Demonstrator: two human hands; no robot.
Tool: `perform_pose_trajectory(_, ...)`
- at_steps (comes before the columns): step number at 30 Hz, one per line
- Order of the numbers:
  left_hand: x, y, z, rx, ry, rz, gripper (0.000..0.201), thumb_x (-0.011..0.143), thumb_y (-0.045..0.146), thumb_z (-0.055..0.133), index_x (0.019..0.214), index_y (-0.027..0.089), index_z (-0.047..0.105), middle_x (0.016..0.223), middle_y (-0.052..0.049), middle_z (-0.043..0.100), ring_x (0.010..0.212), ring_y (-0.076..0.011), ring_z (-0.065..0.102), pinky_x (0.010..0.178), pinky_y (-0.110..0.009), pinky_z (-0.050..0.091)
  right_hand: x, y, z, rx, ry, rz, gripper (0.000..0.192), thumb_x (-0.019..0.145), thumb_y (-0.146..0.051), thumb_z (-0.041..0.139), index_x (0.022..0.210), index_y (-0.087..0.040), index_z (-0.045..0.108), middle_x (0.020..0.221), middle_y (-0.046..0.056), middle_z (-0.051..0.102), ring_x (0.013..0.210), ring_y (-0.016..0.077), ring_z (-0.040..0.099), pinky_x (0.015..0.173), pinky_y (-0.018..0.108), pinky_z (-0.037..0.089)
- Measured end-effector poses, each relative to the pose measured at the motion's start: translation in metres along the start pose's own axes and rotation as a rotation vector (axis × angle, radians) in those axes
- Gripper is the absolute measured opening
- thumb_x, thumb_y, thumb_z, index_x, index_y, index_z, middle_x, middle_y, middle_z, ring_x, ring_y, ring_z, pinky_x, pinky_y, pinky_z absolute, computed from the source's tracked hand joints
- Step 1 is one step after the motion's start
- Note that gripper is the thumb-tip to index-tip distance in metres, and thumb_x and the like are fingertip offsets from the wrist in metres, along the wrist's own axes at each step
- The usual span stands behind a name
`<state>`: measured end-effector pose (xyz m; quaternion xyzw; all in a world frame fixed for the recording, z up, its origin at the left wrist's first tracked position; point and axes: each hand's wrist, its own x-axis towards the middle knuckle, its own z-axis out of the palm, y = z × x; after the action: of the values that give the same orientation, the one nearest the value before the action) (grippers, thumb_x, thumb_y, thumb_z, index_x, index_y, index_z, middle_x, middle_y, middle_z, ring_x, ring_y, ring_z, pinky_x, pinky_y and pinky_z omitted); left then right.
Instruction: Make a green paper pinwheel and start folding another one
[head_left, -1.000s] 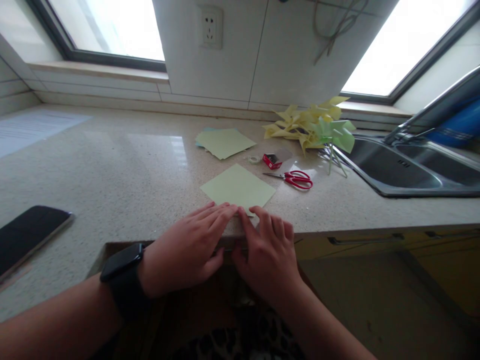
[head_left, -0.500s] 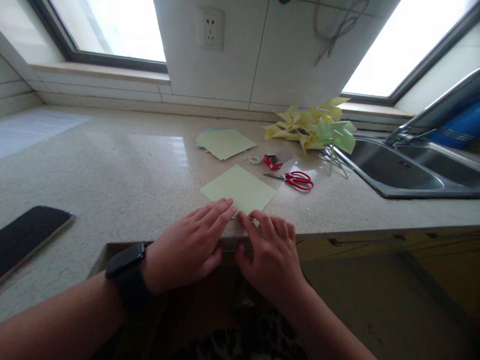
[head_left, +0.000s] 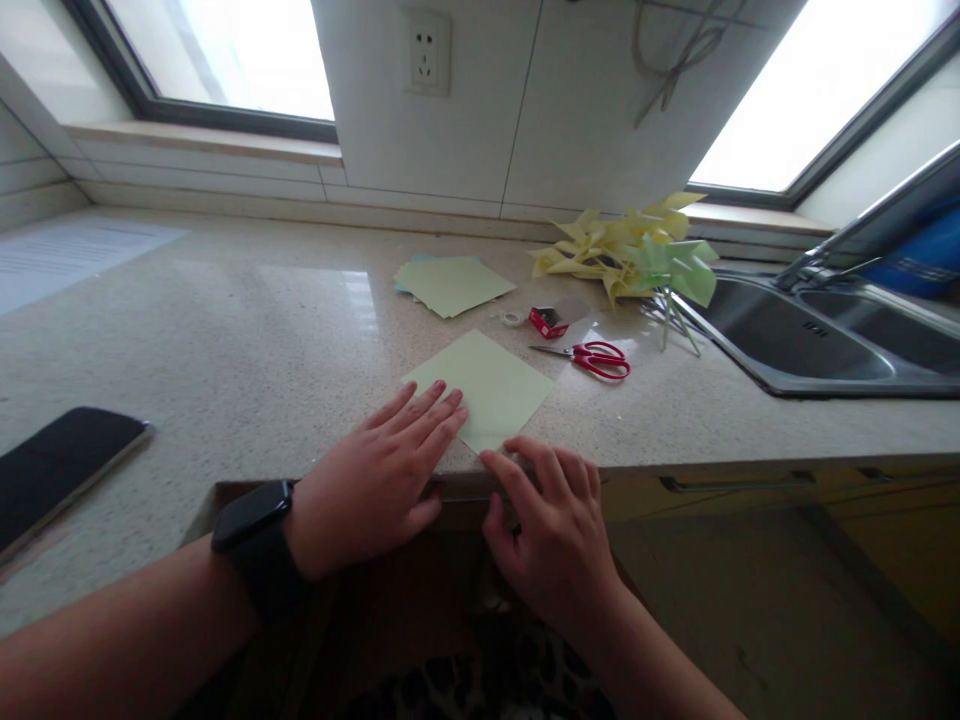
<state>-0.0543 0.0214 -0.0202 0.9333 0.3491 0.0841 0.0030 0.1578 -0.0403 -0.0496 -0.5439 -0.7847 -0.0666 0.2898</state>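
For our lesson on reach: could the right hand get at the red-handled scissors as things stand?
Probably yes: the scissors lie beyond the right hand, and only countertop seems to lie between them.

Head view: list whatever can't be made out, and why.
All in the head view:
Front green sheet, lower-left edge: mostly under the left hand.
Printed page: lines too small and blurred; left edge cuts it off.
Phone: one end cut off by left edge.
Red box: contents too small to tell.
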Motion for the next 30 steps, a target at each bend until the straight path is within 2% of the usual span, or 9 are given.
perform_pose_trajectory(3, -0.0013, -0.0003, 0.0004, 0.003, 0.000, 0.003, 0.076, 0.085, 0.026, 0.057, 0.155, 0.011, 0.031, 0.164, -0.012, 0.028, 0.154, -0.0238, 0.017, 0.128, -0.046, 0.011, -0.0002, -0.0011, 0.0001, 0.003, 0.002, 0.005, 0.031, 0.089, -0.021, 0.062, 0.119, -0.026, 0.067, 0.119, 0.007, 0.065, 0.106, 0.0289, 0.055, 0.093, 0.047, 0.040)
perform_pose_trajectory(8, -0.0020, -0.0007, 0.0003, 0.004, -0.016, 0.001, 0.075, 0.086, 0.027, 0.056, 0.155, 0.011, 0.030, 0.164, -0.011, 0.028, 0.154, -0.0222, 0.018, 0.128, -0.044, 0.012, -0.0002, -0.0030, 0.0009, -0.012, -0.003, 0.007, 0.044, 0.089, -0.020, 0.060, 0.132, -0.023, 0.061, 0.118, 0.008, 0.066, 0.105, 0.0285, 0.055, 0.092, 0.047, 0.040)
perform_pose_trajectory(15, -0.0011, -0.0009, 0.0007, -0.002, -0.010, 0.008, 0.074, 0.086, 0.028, 0.056, 0.154, 0.011, 0.031, 0.164, -0.011, 0.029, 0.153, -0.0219, 0.020, 0.127, -0.044, 0.013, 0.0001, -0.0050, 0.0004, -0.065, -0.031, 0.007, 0.052, 0.089, -0.022, 0.059, 0.141, -0.018, 0.055, 0.121, 0.009, 0.065, 0.104, 0.0294, 0.054, 0.092, 0.048, 0.040)
perform_pose_trajectory(30, -0.0010, -0.0014, 0.0001, -0.020, -0.009, 0.006, 0.076, 0.085, 0.028, 0.060, 0.154, 0.012, 0.031, 0.164, -0.012, 0.030, 0.153, -0.0232, 0.022, 0.127, -0.046, 0.016, -0.0050, -0.0017, -0.0048, 0.028, -0.009, -0.005, 0.031, 0.091, -0.019, 0.060, 0.121, -0.023, 0.067, 0.122, 0.008, 0.066, 0.108, 0.0288, 0.055, 0.095, 0.047, 0.042)
